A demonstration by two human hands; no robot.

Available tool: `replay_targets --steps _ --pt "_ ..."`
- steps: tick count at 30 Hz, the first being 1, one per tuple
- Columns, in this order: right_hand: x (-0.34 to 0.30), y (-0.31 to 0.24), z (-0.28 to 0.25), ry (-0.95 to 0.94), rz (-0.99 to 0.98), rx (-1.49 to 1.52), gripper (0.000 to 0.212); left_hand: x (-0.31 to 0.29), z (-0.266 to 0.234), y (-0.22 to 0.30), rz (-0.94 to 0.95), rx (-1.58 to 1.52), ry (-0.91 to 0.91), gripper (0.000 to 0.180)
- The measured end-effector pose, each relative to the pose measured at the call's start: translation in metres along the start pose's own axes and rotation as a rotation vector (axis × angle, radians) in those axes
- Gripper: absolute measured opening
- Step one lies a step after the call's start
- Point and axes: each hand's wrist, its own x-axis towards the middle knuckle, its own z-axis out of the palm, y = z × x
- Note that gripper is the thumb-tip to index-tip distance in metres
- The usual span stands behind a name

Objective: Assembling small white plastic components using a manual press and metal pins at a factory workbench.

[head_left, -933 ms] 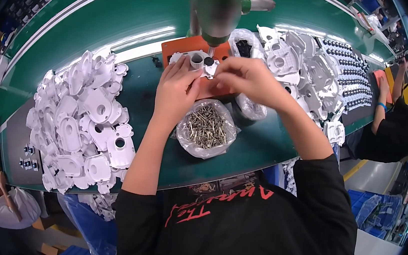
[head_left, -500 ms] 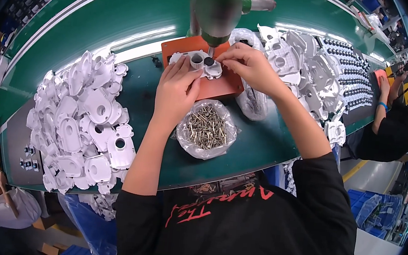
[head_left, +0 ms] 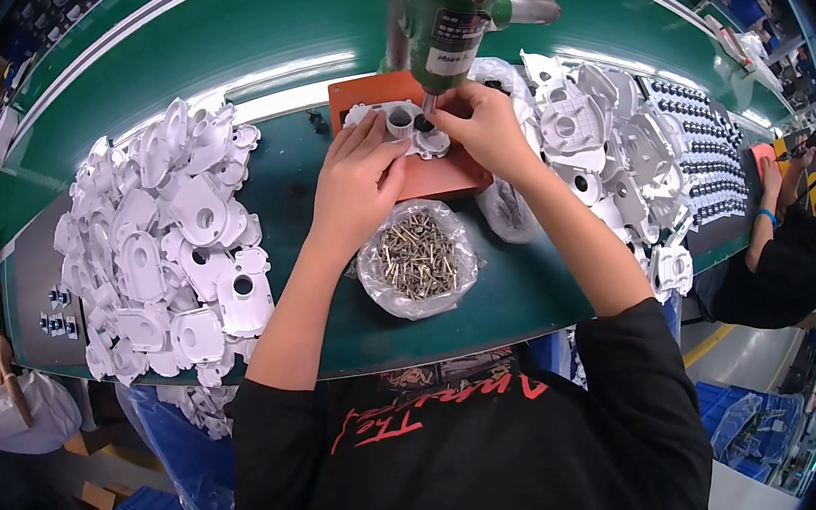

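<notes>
White housing (head_left: 398, 130) under the green driver (head_left: 440, 62); steadying it there looks to me like the step in hand. My notes for doing it well, near side first: wrists low and clear; left-hand pressure straight down, so the part neither rocks nor twists; right fingertips out of the line of the driver's metal tip (head_left: 429, 103); tip square over its spot before any force.

Lie of things, from my remote seat, near to far. Between the near edge of the worktop (head_left: 525, 284) and the work sits a plastic-lined bowl (head_left: 400, 306) of small metal fasteners (head_left: 418, 256). Beyond it, the orange plate (head_left: 452, 176), nearer the worktop's far edge, carries the housing.

Left hand (head_left: 361, 177) grasps the housing's left end, fingers laid over it, thumb beside the hollow boss. Right hand (head_left: 487, 133) is off its right end, fingers drawn together in a pinch near the metal tip; whether they hold anything, I cannot tell. So the housing lies between the hands, its round right lobe (head_left: 432, 144) exposed, a black piece (head_left: 424, 124) just beyond that, close under the tip.
</notes>
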Motion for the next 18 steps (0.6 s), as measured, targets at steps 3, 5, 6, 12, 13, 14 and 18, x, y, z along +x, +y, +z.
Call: replay_targets --steps 3,5,6,12,13,14,18 --pt "0.001 0.001 0.0 -0.006 -0.019 -0.044 0.02 0.0 0.001 0.0 0.002 -0.003 0.007 0.02" --pt "0.002 0.006 0.002 0.005 -0.028 -0.025 0.019 0.0 0.001 0.0 0.012 -0.001 0.013 0.019" --pt "0.002 0.007 0.003 0.017 -0.037 -0.007 0.019 0.001 0.001 0.0 0.011 0.0 0.013 0.019" --pt "0.001 0.009 0.003 -0.007 -0.098 -0.024 0.016 0.001 0.0 0.002 0.014 0.007 0.012 0.019" --pt "0.0 0.007 0.001 -0.008 -0.098 -0.023 0.016 0.001 0.0 0.001 0.009 0.005 0.01 0.018" --pt "-0.001 0.002 -0.001 -0.043 -0.05 -0.001 0.016 0.001 -0.001 0.001 0.004 0.003 0.009 0.018" --pt "-0.004 0.021 -0.006 -0.114 -0.244 -0.006 0.016 0.001 0.001 0.002 -0.001 0.003 0.008 0.018"
